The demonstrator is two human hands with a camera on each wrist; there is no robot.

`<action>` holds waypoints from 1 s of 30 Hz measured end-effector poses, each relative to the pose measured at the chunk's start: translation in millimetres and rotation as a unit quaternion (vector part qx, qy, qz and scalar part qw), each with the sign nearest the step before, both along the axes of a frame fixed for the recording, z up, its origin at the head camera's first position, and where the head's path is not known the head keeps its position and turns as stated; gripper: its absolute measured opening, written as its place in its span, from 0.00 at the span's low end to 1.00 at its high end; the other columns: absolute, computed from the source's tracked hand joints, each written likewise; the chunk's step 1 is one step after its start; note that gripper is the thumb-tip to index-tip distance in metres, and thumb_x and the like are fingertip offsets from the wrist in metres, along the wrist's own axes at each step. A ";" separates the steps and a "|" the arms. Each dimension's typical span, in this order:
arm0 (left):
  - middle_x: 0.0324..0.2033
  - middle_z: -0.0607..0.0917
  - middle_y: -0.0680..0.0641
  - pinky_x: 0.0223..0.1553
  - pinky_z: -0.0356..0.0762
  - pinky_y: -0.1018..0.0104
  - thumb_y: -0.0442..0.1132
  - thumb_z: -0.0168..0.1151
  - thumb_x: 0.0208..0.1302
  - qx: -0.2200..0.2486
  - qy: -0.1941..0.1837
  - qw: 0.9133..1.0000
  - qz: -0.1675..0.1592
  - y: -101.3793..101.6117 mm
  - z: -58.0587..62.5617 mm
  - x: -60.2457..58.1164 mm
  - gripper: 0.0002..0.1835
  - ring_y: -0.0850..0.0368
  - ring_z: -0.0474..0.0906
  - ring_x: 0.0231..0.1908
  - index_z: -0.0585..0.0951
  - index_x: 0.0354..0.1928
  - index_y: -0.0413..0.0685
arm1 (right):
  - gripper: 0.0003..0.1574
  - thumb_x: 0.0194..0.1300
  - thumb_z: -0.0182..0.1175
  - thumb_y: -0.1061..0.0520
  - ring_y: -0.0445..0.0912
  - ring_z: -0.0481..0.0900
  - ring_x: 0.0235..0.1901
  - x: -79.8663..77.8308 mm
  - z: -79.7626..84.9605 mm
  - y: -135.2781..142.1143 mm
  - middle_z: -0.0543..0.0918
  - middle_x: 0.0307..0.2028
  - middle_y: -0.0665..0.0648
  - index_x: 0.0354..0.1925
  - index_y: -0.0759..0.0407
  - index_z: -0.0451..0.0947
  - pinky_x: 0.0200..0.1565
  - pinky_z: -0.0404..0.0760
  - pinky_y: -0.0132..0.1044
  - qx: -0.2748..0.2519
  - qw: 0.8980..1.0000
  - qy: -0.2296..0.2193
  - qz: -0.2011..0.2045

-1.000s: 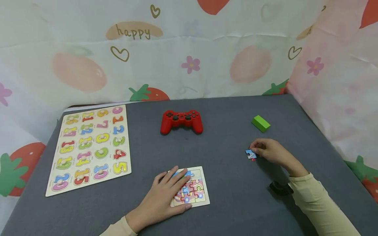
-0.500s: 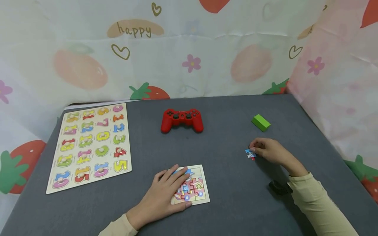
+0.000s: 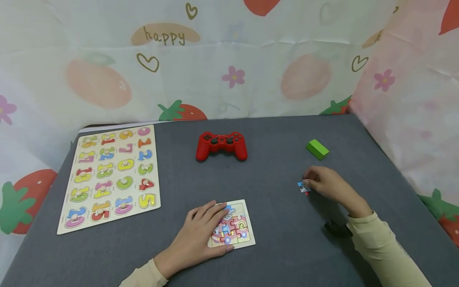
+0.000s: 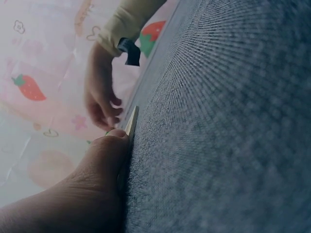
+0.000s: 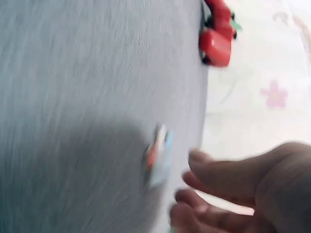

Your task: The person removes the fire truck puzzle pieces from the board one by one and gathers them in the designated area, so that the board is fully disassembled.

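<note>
In the head view, my left hand [image 3: 197, 235] rests with extended fingers over the left part of a small jigsaw puzzle [image 3: 241, 225]. The thumb lies along the puzzle board's near edge, also seen at the thumb tip in the left wrist view. My right hand [image 3: 328, 184] hovers low at the right, its fingers loosely bent beside a small blue, white and red puzzle piece [image 3: 302, 185]. In the right wrist view, this puzzle piece [image 5: 159, 158] is blurred and lies on the cloth. A gap shows there between the piece and the thumb and fingers.
A wooden number board [image 3: 163, 203] with knobbed numerals lies at the left. Behind the puzzle is a red game controller [image 3: 221, 146]. A green block [image 3: 317, 149] sits beyond my right hand. Grey cloth [image 3: 276, 255] covers the table, and a printed curtain [image 3: 261, 95] hangs behind.
My right hand shifts very slightly around the puzzle piece, which stays where it was. My left hand remains on the puzzle.
</note>
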State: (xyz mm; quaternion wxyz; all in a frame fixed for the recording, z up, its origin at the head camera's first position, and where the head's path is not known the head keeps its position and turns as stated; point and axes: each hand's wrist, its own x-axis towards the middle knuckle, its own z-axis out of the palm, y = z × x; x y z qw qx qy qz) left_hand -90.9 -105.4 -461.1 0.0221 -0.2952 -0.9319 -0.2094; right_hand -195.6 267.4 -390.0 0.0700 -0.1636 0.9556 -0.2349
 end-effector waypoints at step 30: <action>0.72 0.60 0.53 0.63 0.49 0.37 0.72 0.51 0.59 0.014 0.052 0.992 -0.117 -5.4 -2.4 -0.7 0.32 0.50 0.48 0.73 0.65 0.67 0.81 | 0.14 0.60 0.66 0.59 0.34 0.66 0.23 75.0 -25.6 -131.8 0.72 0.28 0.45 0.45 0.54 0.76 0.26 0.69 0.29 -0.095 0.984 -0.041 0.144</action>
